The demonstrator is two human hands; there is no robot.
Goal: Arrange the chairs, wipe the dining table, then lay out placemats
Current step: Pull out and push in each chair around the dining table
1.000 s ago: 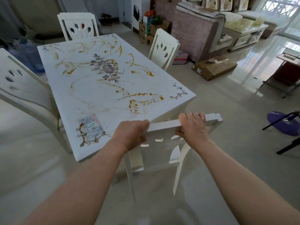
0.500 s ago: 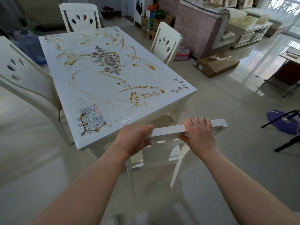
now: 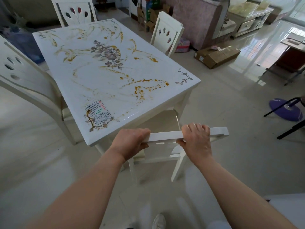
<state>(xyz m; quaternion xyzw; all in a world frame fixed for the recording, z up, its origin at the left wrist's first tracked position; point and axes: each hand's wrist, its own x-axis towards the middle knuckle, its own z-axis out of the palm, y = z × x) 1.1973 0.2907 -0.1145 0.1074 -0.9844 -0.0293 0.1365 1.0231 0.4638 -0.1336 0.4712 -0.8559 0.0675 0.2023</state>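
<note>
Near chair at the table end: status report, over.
Left hand and right hand both grip top rail of white wooden chair. Seat partly under white flower-painted dining table. Nothing seen blocking it.

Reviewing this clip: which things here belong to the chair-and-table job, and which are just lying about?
Job: near chair, gripped by left hand and right hand; dining table; far chair; left chair; right chair.
Lying about: cardboard box; purple disc.
</note>
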